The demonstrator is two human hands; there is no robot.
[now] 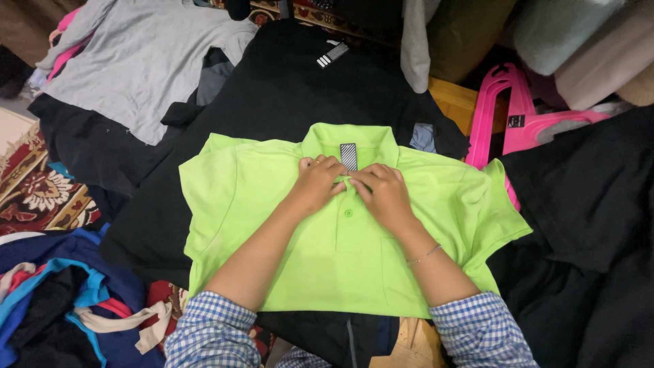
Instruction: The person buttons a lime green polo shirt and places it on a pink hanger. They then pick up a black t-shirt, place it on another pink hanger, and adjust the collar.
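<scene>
Centrally, a lime-green short-sleeved polo shirt (340, 232) lies front-up and spread flat on a larger black garment (272, 95). Both hands meet at its button placket just below the collar: left hand (315, 184) and right hand (385, 194) with fingers curled, pinching the placket fabric. A pink plastic hanger (518, 112) lies far right, a grey shirt (136, 54) far left

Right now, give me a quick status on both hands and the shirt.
Left hand and right hand both at the placket of the lime green polo shirt, fingers pinching fabric. Shirt lies flat, front up, on a black garment. Nothing over it.
</scene>
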